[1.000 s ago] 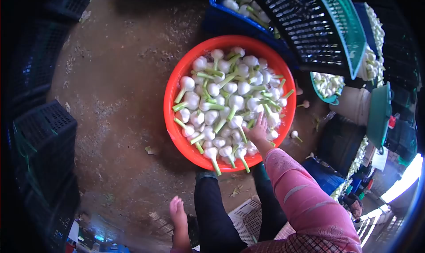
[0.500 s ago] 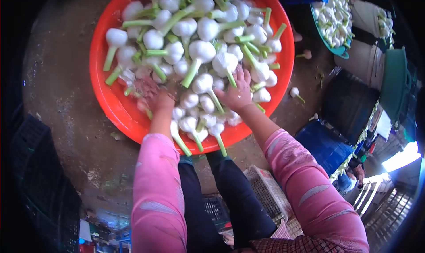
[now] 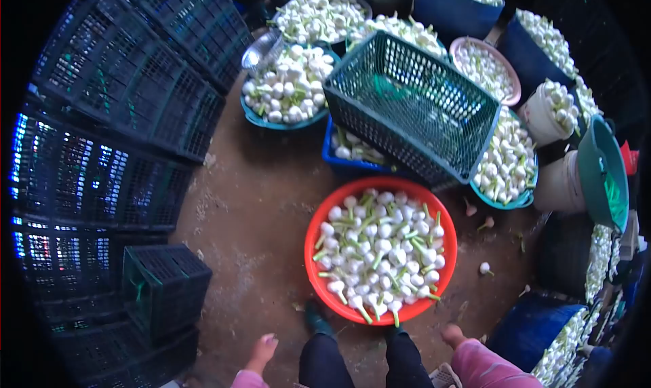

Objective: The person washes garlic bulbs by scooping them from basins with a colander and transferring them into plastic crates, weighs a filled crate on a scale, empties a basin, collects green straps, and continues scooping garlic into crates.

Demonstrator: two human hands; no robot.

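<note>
A round red basin [image 3: 314, 273] full of garlic bulbs with green stems [image 3: 383, 245] stands on the floor in front of my feet. My left hand [image 3: 263, 348] is in the air to the left of my legs, apart from the basin, with nothing in it; its fingers are loose and foreshortened. To the right of my legs is my right hand [image 3: 453, 336], near the basin's lower right side but not touching it. Its fingers are largely hidden by the angle, and no object shows in it.
An empty dark green crate [image 3: 413, 127] rests over a blue bin [image 3: 339, 159] of garlic behind the basin. More tubs of garlic [image 3: 288, 86] stand around it. Stacked black crates [image 3: 102, 164] line the left. A loose bulb [image 3: 485, 268] lies on the wet floor [image 3: 237, 252].
Both my hands have left the garlic in the red basin and drawn back beside my legs. My view has lifted, so the crates and tubs farther off now show.
</note>
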